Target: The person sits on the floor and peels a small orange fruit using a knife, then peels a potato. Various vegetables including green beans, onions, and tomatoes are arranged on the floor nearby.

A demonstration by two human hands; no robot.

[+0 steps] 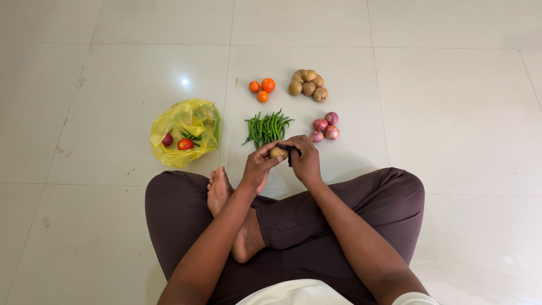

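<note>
a yellow plastic bag (185, 131) is seen lying open on the tiled floor (440, 113), well to the left of the hands and slightly beyond them. inside it two red tomatoes (184, 144) and some green stalks are visible through the mouth and the thin plastic; what else it holds cannot be told.

the left hand (258, 165) is closed around a small potato (278, 152), which is pinched between thumb and fingers and held up above the crossed legs. the right hand (305, 158) is curled shut around a dark tool (289, 153) that is pressed against the potato's right side; its kind cannot be made out.

just beyond the two hands a loose bundle of green beans (266, 127) is laid on the floor. farther beyond the left hand three small orange tomatoes (262, 88) are grouped together. beyond the right hand and near it a cluster of red onions (326, 126) is set, just to the right of the beans. farther off, past the onions, a heap of brown potatoes (307, 83) is piled, beside the orange tomatoes.
</note>
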